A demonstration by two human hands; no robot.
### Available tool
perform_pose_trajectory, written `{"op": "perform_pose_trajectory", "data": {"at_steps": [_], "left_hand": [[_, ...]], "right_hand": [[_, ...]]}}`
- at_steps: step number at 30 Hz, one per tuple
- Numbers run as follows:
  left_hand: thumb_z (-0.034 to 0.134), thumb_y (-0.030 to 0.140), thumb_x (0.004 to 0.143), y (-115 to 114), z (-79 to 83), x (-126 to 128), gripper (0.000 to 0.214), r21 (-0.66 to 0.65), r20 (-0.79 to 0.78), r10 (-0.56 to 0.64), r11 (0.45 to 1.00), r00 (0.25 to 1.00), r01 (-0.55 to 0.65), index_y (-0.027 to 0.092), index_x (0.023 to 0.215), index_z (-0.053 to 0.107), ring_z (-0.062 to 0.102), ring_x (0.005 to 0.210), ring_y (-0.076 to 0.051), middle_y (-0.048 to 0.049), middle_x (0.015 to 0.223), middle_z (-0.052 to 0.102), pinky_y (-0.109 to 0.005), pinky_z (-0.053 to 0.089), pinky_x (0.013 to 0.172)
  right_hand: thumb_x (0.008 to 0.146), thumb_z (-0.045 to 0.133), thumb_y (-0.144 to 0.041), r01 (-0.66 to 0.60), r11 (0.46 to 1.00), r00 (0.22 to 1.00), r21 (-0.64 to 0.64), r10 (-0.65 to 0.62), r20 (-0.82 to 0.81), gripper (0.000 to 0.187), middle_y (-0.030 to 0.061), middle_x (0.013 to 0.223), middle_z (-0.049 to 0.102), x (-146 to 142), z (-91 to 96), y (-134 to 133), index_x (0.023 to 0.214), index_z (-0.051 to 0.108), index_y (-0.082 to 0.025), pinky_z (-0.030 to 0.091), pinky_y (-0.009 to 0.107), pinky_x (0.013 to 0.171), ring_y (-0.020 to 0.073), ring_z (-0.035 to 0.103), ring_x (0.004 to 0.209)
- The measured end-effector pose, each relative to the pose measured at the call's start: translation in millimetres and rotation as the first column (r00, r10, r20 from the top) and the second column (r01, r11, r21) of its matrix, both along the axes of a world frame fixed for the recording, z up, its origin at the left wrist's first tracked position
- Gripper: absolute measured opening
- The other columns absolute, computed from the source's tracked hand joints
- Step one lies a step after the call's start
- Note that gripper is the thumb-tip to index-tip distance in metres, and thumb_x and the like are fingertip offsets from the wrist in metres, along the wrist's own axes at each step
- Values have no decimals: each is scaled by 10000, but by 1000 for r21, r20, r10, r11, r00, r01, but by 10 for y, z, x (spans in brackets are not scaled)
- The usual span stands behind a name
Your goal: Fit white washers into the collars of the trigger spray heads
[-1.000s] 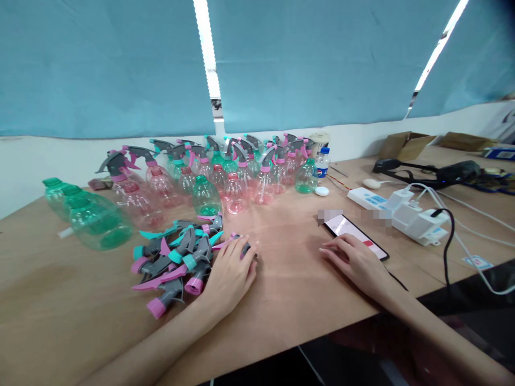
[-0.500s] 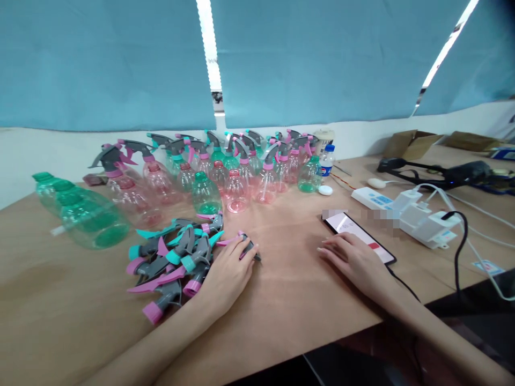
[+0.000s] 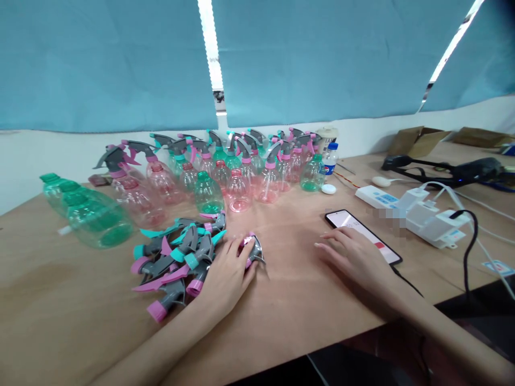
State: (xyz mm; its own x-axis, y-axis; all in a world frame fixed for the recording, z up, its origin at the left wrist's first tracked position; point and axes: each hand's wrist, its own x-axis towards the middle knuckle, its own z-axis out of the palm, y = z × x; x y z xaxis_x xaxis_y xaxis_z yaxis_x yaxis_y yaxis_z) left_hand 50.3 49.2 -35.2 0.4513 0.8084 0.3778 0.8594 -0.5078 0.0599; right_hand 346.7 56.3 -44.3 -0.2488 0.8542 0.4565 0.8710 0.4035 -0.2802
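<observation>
Several see-through green bottles (image 3: 100,222) overlapped at the far left of my worktop (image 3: 281,327). Just right of them and nearer me lay a loose heap of spray heads (image 3: 185,252), gray with pink or teal parts. My left hand (image 3: 230,271) came next, palm down with fingers bent, pinching a gray-and-pink spray head (image 3: 255,251) between thumb and fingers, right beside the heap. Behind it stood a crowd of pink and green bottles (image 3: 238,195), many topped with sprayers, then a small blue-capped bottle (image 3: 330,158) and a white disc (image 3: 329,188). Well apart from the heap, my right hand (image 3: 356,260) was loosely spread beside a phone (image 3: 364,228), overlapping its near edge; whether they touched, I could not tell. Farther right were a white power strip (image 3: 430,225) with plugs and a black device (image 3: 478,170).
</observation>
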Motion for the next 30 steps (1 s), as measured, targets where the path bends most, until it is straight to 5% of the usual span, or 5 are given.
{"op": "perform_pose_trajectory", "data": {"at_steps": [6, 14, 18, 24, 30], "left_hand": [[525, 289, 901, -64, 8, 38, 416, -106, 142, -8, 994, 990, 23, 199, 1298, 436, 479, 1241, -313, -145, 1367, 442, -479, 478, 957], [594, 209, 860, -15, 57, 0, 210, -170, 526, 28, 983, 850, 73, 233, 1066, 563, 556, 1139, -240, -72, 1218, 497, -435, 502, 951], [579, 193, 867, -57, 68, 13, 148, -235, 680, 80, 965, 729, 113, 229, 1010, 571, 580, 1092, -212, -76, 1225, 451, -409, 546, 903], [567, 160, 872, -107, 76, 49, 148, -146, 645, 11, 983, 764, 109, 226, 1005, 567, 488, 1195, -223, -76, 1202, 471, -448, 473, 1000], [528, 186, 897, -108, 72, 53, 123, -162, 710, 19, 977, 704, 137, 215, 1014, 549, 522, 1141, -231, -86, 1146, 501, -461, 509, 945]], "right_hand": [[916, 516, -403, -265, 958, 964, -109, 261, -49, 249, 82, 994, 644, -442, 253, 86, 1021, 625, -205, 503, 416, 826, 240, 613, 934], [787, 682, -435, -634, 769, 772, -83, 624, -120, 391, 97, 1121, 594, -1085, 310, 237, 1075, 570, -196, 504, 372, 866, 232, 570, 1049], [833, 638, -308, -636, 772, 767, -23, 628, -127, 307, 107, 1114, 591, -1198, 130, 314, 1098, 556, -177, 491, 398, 881, 233, 539, 1059], [874, 554, -233, -601, 796, 783, 64, 603, -151, 215, 97, 1092, 586, -1163, 23, 318, 1087, 559, -201, 488, 416, 858, 240, 539, 1036], [860, 583, -233, -516, 855, 800, 58, 505, -325, 231, 81, 1035, 579, -1106, 41, 320, 1088, 555, -223, 504, 395, 826, 224, 568, 981]]}}
